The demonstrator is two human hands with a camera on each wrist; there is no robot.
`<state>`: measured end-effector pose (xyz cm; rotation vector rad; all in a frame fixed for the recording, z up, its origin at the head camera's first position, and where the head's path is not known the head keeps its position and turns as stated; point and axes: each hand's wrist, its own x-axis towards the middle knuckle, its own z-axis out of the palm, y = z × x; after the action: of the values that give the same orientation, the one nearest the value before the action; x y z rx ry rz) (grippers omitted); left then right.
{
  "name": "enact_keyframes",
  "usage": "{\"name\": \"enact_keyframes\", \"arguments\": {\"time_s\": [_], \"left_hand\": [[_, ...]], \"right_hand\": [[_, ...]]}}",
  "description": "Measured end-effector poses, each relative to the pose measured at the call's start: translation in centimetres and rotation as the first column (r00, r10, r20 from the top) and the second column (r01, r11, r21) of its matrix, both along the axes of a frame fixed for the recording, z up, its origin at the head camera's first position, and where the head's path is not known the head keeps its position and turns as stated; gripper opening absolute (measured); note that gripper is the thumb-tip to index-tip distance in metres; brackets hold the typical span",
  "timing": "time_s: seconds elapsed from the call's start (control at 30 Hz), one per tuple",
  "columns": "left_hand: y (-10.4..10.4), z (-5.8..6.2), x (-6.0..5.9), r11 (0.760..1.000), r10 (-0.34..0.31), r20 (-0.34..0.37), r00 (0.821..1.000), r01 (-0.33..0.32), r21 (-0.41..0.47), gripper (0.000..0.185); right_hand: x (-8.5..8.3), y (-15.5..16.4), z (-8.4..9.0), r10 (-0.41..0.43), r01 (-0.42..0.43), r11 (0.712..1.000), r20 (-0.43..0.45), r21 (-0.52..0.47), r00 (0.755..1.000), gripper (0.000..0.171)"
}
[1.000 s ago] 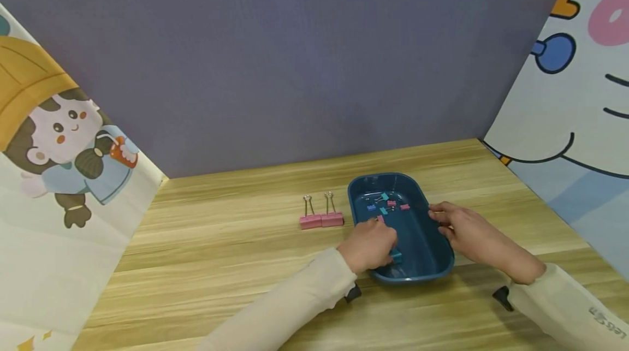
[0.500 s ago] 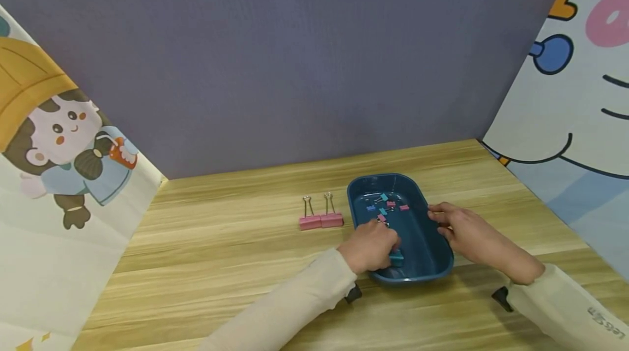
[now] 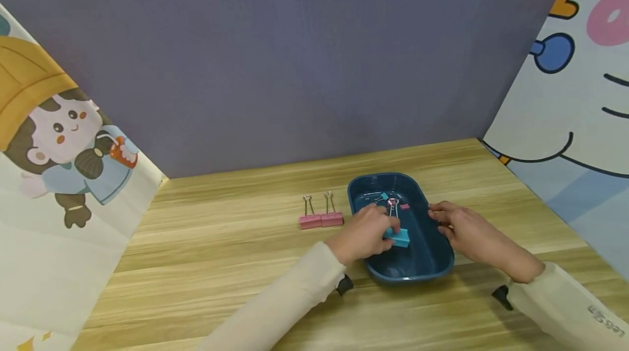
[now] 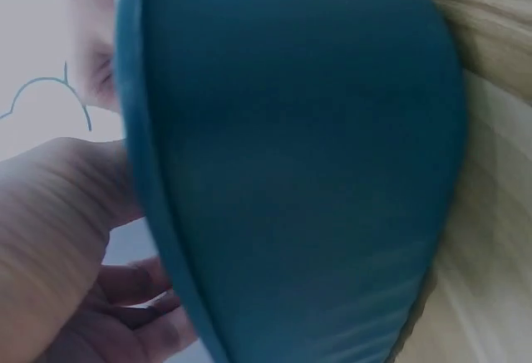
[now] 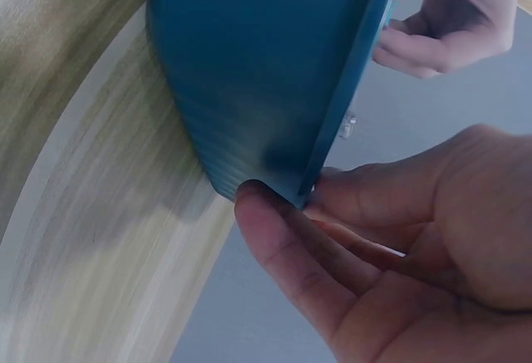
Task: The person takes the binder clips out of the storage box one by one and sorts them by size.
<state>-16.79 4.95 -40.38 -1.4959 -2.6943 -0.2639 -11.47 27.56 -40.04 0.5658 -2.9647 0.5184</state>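
A person in cream sleeves (image 3: 275, 303) works with both bare hands at a wood-grained surface (image 3: 196, 263). In front of the person, a little to the right, sits a deep blue tray (image 3: 427, 255) with rounded corners, its long side running away from the person.

The left hand (image 3: 362, 233) reaches over the tray's left side. Its fingers are curled and drawn together, pinching a large teal binder clip (image 3: 400, 238), whose silver wire handles point toward the tray's far end. The clip is within the tray's outline; from where I stand, I cannot tell whether it touches the bottom.

The right hand (image 3: 469, 231) grips the tray's right rim. Its thumb and fingers have only the thickness of the wall between them, with some fingertips against the outside, as the right wrist view shows.

Toward the tray's far end lie much smaller clips, among them a small teal clip (image 3: 384, 196) and a small pink clip (image 3: 404, 206). The left hand and the large clip's handles partly block the view there.

Left of the tray and apart from it, two large pink binder clips (image 3: 321, 220) lie side by side on the surface, their silver handles pointing away from the person.

Behind rises a plain grey-purple wall (image 3: 295, 67). The left panel (image 3: 39, 247) shows a cartoon child in a yellow hat with a red drink; the white right panel (image 3: 526, 116) carries bold cartoon shapes.
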Motion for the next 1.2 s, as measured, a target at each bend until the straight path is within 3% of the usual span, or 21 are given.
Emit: {"name": "enact_keyframes", "arguments": {"time_s": [0.23, 0.37, 0.53, 0.67, 0.87, 1.2], "left_hand": [[-1.5, 1.0, -0.4, 0.997, 0.004, -0.047, 0.999, 0.0, 0.08, 0.018], [-2.8, 1.6, -0.8, 0.992, 0.028, -0.028, 0.999, -0.024, 0.122, 0.017], [-4.8, 2.0, -1.2, 0.987, 0.056, 0.009, 0.998, -0.057, 0.148, 0.015], [-6.6, 2.3, -1.8, 0.98, 0.061, 0.056, 0.997, -0.071, 0.184, 0.015], [-9.7, 2.4, -3.0, 0.971, 0.084, 0.05, 0.995, -0.093, 0.221, 0.015], [-15.3, 2.0, -4.5, 0.959, 0.195, 0.092, 0.976, -0.21, 0.193, 0.014]], "right_hand": [[-0.1, -0.1, 0.0, -0.009, 0.009, 1.0, 0.019, -0.015, 1.0, 0.037], [-0.1, -0.1, -0.1, -0.019, 0.02, 0.999, 0.044, -0.027, 0.999, 0.042], [0.0, 0.1, -0.1, -0.018, 0.018, 1.0, 0.034, -0.001, 0.999, 0.037], [0.0, 0.2, -0.1, -0.013, 0.013, 1.0, 0.028, -0.005, 1.0, 0.039], [-0.1, 0.1, -0.1, -0.007, 0.007, 1.0, 0.02, 0.004, 1.0, 0.036], [-0.3, 0.0, 0.1, -0.01, 0.01, 1.0, 0.038, -0.002, 0.999, 0.037]]}}
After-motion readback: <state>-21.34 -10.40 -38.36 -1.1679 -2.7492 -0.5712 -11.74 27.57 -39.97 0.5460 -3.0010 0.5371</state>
